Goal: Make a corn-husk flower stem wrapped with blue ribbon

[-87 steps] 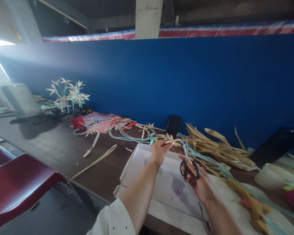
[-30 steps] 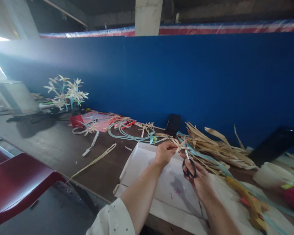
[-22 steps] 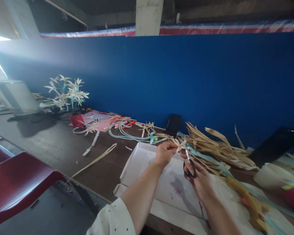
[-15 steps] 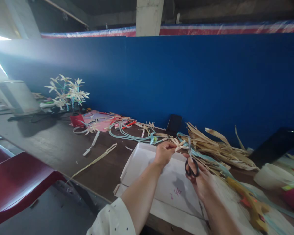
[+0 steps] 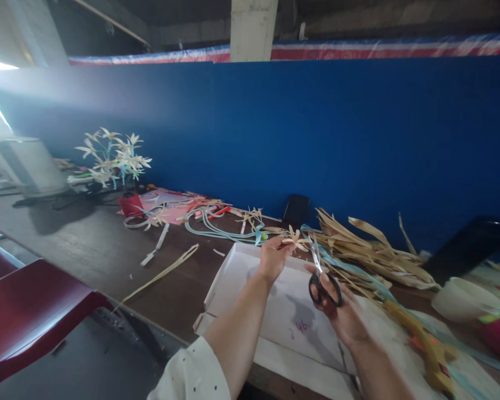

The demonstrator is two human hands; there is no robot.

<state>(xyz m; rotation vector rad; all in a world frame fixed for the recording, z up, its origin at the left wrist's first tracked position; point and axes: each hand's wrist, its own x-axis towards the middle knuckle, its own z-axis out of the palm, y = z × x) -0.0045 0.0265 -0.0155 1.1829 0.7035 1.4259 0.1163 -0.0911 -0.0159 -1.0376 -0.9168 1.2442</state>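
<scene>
Distance is opening between the scissors and the straw flower: half a second ago the blade tips were sitting right at the petals, and now they are standing clear of them, drawn back towards the person. The right hand is gripping the black handles, fingers through the loops. The left hand is pinching the flower by its base, holding it up just over the far rim of the white cardboard tray. Judging by this, one snip is looking finished, with the flower being turned for inspection
</scene>
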